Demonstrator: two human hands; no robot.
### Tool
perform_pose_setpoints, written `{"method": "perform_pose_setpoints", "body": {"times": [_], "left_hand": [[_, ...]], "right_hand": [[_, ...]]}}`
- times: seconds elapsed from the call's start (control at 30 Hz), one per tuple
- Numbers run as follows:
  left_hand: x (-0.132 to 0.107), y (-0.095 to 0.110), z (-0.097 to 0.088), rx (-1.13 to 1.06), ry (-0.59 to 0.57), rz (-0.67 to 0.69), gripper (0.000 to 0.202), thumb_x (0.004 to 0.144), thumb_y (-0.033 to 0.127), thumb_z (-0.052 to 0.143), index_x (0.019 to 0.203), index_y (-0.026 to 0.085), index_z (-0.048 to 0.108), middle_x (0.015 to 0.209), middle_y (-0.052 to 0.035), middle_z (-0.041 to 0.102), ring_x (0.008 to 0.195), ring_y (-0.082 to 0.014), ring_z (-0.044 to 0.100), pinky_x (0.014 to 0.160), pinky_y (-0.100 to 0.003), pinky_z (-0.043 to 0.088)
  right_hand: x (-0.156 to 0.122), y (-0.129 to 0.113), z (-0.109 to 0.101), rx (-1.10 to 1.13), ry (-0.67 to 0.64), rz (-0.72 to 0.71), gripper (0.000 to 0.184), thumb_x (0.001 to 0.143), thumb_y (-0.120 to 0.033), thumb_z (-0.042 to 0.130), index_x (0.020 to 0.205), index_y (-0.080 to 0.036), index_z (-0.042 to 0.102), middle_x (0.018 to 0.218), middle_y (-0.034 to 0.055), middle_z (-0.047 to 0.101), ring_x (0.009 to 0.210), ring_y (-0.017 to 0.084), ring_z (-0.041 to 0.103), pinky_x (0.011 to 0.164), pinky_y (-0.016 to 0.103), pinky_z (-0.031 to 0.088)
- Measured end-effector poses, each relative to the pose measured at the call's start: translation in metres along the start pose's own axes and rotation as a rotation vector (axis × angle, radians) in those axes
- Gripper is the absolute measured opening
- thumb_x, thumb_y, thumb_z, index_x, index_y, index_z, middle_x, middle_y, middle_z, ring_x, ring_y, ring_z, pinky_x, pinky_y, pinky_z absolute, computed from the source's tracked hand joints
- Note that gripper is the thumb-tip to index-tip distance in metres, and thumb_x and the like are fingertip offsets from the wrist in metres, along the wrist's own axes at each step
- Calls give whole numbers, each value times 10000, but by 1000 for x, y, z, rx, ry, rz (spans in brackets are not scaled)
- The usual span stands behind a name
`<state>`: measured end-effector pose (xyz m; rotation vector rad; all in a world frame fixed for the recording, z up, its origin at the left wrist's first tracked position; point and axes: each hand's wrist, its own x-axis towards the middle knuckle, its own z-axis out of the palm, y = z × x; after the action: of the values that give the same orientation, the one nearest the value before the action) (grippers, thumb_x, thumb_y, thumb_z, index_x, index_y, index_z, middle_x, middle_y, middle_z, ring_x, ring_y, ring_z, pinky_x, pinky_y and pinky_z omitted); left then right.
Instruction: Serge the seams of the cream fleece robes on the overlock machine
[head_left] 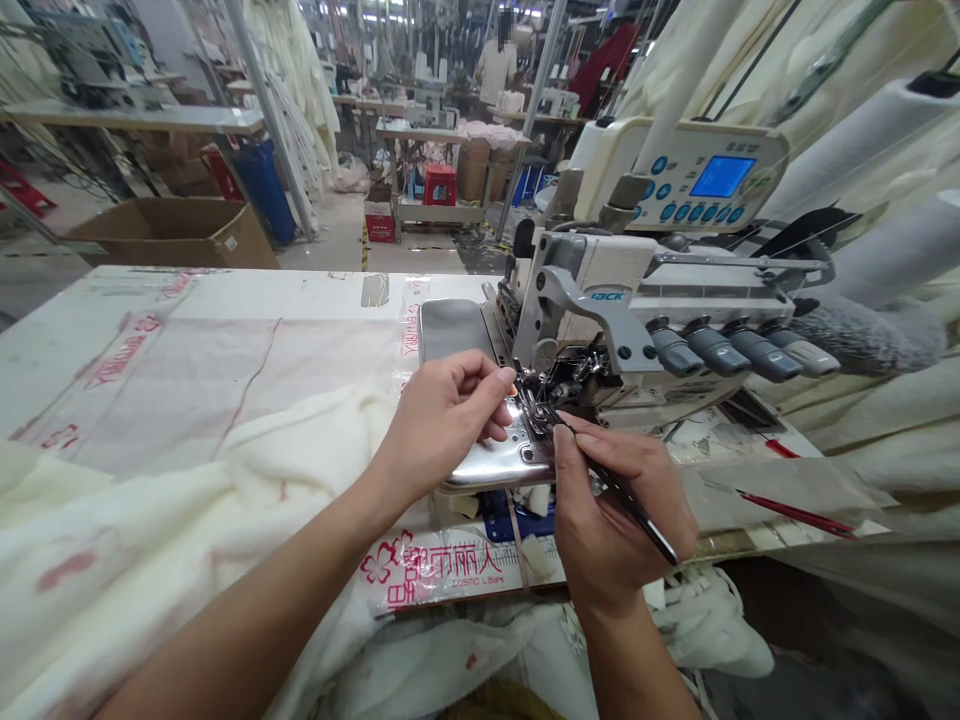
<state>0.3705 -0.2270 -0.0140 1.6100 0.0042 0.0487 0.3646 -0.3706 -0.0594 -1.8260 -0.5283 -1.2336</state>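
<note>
An overlock sewing machine (592,265) stands before me, with its metal bed plate (480,465) towards me. My right hand (615,500) is closed around slim black tweezers (637,512), whose tips point into the presser foot and needle area (536,405). Just left of the needle area, my left hand (454,405) hovers above the plate with thumb and forefinger pinched together. Whatever is between those fingertips, perhaps a thread, is too small to make out. The fine parts around the needles are partly hidden by both hands.
White fleecy cloth (300,440) lies on the table at left, beneath my left forearm. Red tweezers (799,512) rest on the table's right side. A control panel (697,185) with a lit screen rises behind the machine. A cardboard box (172,225) stands beyond the table.
</note>
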Motion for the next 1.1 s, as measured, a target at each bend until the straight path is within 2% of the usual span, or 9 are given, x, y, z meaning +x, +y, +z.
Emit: {"method": "perform_pose_setpoints", "body": {"times": [0.77, 1.1], "left_hand": [[-1, 1, -1, 19, 1, 3, 236, 850, 354, 528, 712, 162, 549, 585, 21, 610, 486, -73, 599, 488, -167, 493], [-3, 1, -1, 40, -1, 5, 236, 858, 350, 517, 720, 163, 559, 593, 21, 614, 500, -72, 604, 494, -160, 490]], "right_hand": [[2, -1, -1, -29, -8, 29, 215, 686, -19, 701, 789, -178, 600, 826, 41, 694, 754, 180, 670, 696, 341, 556], [1, -2, 2, 13, 29, 36, 221, 667, 17, 703, 771, -155, 612, 818, 56, 705, 728, 180, 669, 664, 331, 550]]}}
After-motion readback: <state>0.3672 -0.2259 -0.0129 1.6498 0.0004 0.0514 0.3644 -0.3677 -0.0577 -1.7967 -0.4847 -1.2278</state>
